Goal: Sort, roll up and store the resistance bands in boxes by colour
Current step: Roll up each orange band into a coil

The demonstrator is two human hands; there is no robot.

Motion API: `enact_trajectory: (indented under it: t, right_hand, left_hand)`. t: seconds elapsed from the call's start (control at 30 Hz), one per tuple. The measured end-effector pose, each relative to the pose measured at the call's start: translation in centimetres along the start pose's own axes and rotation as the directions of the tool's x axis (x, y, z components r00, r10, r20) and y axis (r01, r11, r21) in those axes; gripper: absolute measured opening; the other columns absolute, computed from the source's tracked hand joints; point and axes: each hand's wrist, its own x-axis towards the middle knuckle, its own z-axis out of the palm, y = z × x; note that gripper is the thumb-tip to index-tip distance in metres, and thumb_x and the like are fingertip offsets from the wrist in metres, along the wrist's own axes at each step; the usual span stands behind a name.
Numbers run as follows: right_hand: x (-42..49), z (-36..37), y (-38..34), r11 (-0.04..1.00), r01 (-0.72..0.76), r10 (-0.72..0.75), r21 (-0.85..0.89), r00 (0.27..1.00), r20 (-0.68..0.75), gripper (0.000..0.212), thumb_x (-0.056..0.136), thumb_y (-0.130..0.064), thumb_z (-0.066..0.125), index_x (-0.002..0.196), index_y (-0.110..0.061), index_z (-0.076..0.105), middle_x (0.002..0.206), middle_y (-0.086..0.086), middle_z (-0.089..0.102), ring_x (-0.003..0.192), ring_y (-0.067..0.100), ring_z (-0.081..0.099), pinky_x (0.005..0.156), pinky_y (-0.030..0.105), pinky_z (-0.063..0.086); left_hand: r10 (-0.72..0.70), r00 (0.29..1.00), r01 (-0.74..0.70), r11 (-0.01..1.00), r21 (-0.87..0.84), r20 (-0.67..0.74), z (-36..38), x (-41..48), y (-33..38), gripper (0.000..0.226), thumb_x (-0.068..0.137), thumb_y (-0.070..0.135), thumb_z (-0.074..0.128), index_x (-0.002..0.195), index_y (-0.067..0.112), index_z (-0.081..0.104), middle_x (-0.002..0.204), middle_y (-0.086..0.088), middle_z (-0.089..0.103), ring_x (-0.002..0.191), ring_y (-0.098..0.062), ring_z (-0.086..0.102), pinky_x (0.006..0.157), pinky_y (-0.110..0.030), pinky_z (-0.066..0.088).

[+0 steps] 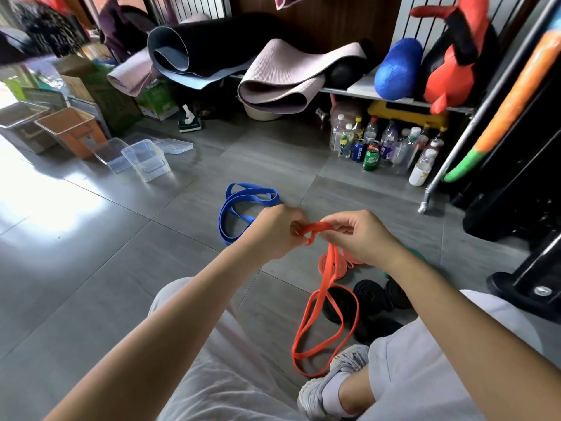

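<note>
Floor: grey tiles (121, 268), smooth and a bit glossy, with a big patch of glare on the left.
Person: sitting on the floor in pale, soft-looking trousers (212, 360), one worn grey trainer (328, 387) tucked in at the bottom.
Orange band (315, 227): flat, matte, rubbery strap. Its top end is bunched up between the two hands, and the rest hangs down in long, thin loops onto the tiles right by the trainer.
Left hand (273, 229): fingers curled in, pinching the folded end of the orange band.
Right hand (361, 235): thumb and fingertips clamped on the same end, just beside the left.
Black bands (372, 294): tight flat coils lying on the floor under the right forearm.
Coral band (340, 270): loosely coiled, partly hidden behind the right hand.
Green band (417, 253): only a sliver shows past the right wrist.
Blue band (223, 223): wide strap, unrolled, in sloppy overlapping loops just beyond the left hand.
Clear boxes (145, 159): see-through hard plastic tubs, well off to the left, with a flat lid (176, 144) beside them.
Bottles and cans (382, 147): clustered under the shelf.
Yoga mats (288, 77): ribbed and floppy, half-rolled on the shelf at the back.
</note>
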Motion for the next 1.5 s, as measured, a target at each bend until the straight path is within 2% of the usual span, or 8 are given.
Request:
enact_trajectory:
  t: [0.17,0.43,0.77,0.93,1.03,1.13,1.3,1.5]
  right_hand:
    - [0.2,0.0,-0.3,0.995,0.015,-0.016,0.095,1.000,0.007,0.027,0.082,-0.001,0.067,0.083,-0.028,0.068,0.068,-0.016,0.069,0.069,-0.005,0.063,0.072,0.013,0.049]
    - [-0.2,-0.3,0.5,0.983,-0.004,0.021,0.183,0.996,-0.090,0.017,0.079,-0.001,0.070,0.087,-0.017,0.067,0.079,-0.005,0.068,0.069,-0.004,0.062,0.070,0.011,0.049]
    - [-0.3,2.0,0.4,0.926,0.015,0.077,0.377,0.971,-0.227,0.021,0.077,-0.004,0.070,0.087,-0.022,0.069,0.075,-0.013,0.072,0.073,-0.003,0.066,0.070,0.011,0.050]
    - [-0.4,1.5,0.8,0.996,-0.017,0.029,0.092,0.991,-0.127,0.020,0.080,-0.006,0.070,0.100,-0.011,0.073,0.076,-0.014,0.071,0.068,-0.007,0.061,0.069,0.014,0.047]
    - [0.0,0.9,0.1,0.971,0.020,-0.039,-0.240,0.997,-0.073,0.011,0.082,-0.017,0.070,0.091,-0.021,0.075,0.078,-0.005,0.071,0.073,0.005,0.063,0.071,0.025,0.048]
    - [0.3,0.6,-0.6,0.987,0.035,-0.051,-0.156,0.994,-0.101,0.007,0.081,-0.017,0.072,0.086,-0.022,0.073,0.079,-0.001,0.072,0.074,0.008,0.065,0.073,0.026,0.051]
    - [0.0,0.9,-0.6,0.961,0.071,-0.001,0.267,0.967,-0.256,0.020,0.075,-0.008,0.073,0.086,-0.025,0.069,0.077,-0.010,0.071,0.072,0.000,0.066,0.072,0.015,0.052]
    - [-0.6,2.3,-0.1,0.896,0.108,0.033,0.430,0.951,-0.307,0.024,0.079,-0.001,0.068,0.092,-0.021,0.068,0.078,-0.015,0.072,0.080,0.001,0.067,0.077,0.016,0.052]
  left_hand:
    - [-0.129,0.989,0.142,0.954,-0.264,0.067,0.2,0.0,0.7,0.011,0.077,0.023,0.075,0.086,0.022,0.068,0.045,0.017,0.054,0.037,-0.001,0.048,0.041,-0.014,0.037]
    - [-0.189,0.981,0.186,0.870,-0.457,0.039,-0.4,-0.2,0.2,0.011,0.076,0.012,0.074,0.085,0.018,0.074,0.063,0.013,0.067,0.062,-0.005,0.065,0.064,-0.023,0.055]
    - [-0.159,0.975,0.176,0.135,-0.975,0.154,1.4,-1.3,0.5,0.017,0.088,-0.004,0.056,0.101,0.002,0.065,0.086,-0.010,0.069,0.076,-0.014,0.068,0.071,-0.021,0.057]
    - [-0.124,0.991,0.090,0.903,-0.420,-0.054,0.4,-0.8,0.3,0.026,0.080,0.012,0.071,0.106,0.014,0.068,0.074,0.015,0.063,0.062,0.000,0.059,0.062,-0.018,0.049]
    - [0.052,0.998,-0.052,0.999,0.011,-0.041,-0.8,-0.5,0.9,0.021,0.081,0.019,0.070,0.102,0.015,0.071,0.086,0.004,0.068,0.074,-0.010,0.059,0.071,-0.022,0.046]
    - [-0.004,0.997,-0.002,0.996,-0.086,-0.079,-1.2,-0.1,0.8,0.015,0.081,0.015,0.070,0.096,0.014,0.072,0.074,0.004,0.066,0.062,-0.009,0.058,0.070,-0.027,0.050]
    - [-0.177,0.978,0.046,0.694,-0.719,-0.108,-0.3,-0.3,0.7,0.019,0.079,-0.004,0.068,0.087,0.013,0.069,0.072,0.005,0.070,0.067,-0.007,0.066,0.073,-0.024,0.056]
    - [-0.201,0.977,0.108,0.211,-0.971,0.065,1.5,-1.1,1.2,0.016,0.085,-0.005,0.059,0.095,0.004,0.067,0.083,-0.006,0.071,0.079,-0.013,0.067,0.076,-0.020,0.056]
